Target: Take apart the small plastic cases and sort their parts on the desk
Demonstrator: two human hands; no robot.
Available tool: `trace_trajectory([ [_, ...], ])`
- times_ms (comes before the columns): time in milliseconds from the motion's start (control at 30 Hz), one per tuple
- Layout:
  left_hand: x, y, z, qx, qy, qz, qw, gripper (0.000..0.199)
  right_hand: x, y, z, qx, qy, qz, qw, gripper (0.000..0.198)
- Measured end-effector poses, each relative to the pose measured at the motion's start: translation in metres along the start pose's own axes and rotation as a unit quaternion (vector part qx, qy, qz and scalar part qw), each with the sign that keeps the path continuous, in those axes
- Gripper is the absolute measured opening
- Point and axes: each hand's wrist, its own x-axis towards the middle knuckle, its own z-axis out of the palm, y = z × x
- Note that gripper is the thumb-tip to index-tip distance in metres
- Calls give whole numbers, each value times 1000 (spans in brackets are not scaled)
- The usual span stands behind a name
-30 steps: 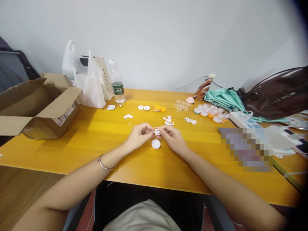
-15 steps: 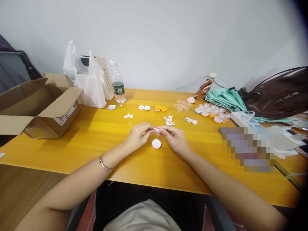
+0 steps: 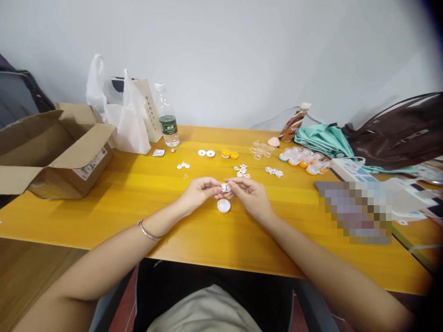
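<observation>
Between the fingertips of my left hand [image 3: 200, 192] and my right hand [image 3: 249, 196] is a small white openwork plastic piece [image 3: 226, 187]. Both hands pinch it from opposite sides, just above the table. Right below them lies a round white cap-like disc [image 3: 224, 205] with a raised rim. Beyond my fingers sits a loose group of white cut-out pieces [image 3: 242, 171] that look much like the held one. Several more white cut-out pieces [image 3: 274, 172] lie to their right. Small white discs with stubs [image 3: 183, 165] rest beyond my left hand.
Farther back are white rings [image 3: 206, 153], orange round parts [image 3: 230, 154], clear rings [image 3: 262, 150] and capped clear pieces [image 3: 304, 160]. A cardboard box [image 3: 83, 152], plastic bag [image 3: 128, 124] and water bottle [image 3: 168, 117] stand left. A blurred phone-like slab [image 3: 353, 212] lies right.
The white piece has been turned so its openwork face shows more. My hands have drawn slightly nearer with fingers shifted around it. The whole view has moved a little.
</observation>
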Motion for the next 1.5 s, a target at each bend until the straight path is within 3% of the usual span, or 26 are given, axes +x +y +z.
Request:
trace_trajectory([
  [100,-1,1,2,-25,-7,-17,1000,23,-2,-1,1,-17,-1,-7,1000,20],
  [333,-2,2,13,41,40,55,997,20,3,7,1,-14,20,7,1000,22],
  [433,-2,0,13,49,51,57,996,19,2,8,3,-18,25,9,999,22],
  [600,-2,-1,7,46,31,25,998,16,-4,6,3,-155,-6,-84,984,14],
  [733,-5,-1,4,83,-40,58,994,23,-5,7,0,-194,14,-128,973,12],
  [867,-9,-5,1,250,-31,164,954,41,-1,10,1,-108,7,-69,992,16],
  [967,-12,-5,-1,358,0,259,897,34,1,10,3,-19,-13,-12,1000,23],
  [1067,-13,-2,0,391,17,302,869,26,1,8,4,30,-14,17,999,25],
  [1267,-13,-1,7,377,49,251,890,20,0,8,7,28,5,42,999,23],
  [1367,-11,-1,4,338,84,223,911,18,4,11,2,-51,37,-25,998,22],
  [1500,-6,4,-4,303,155,210,916,21,24,17,-26,-112,130,-99,980,20],
])
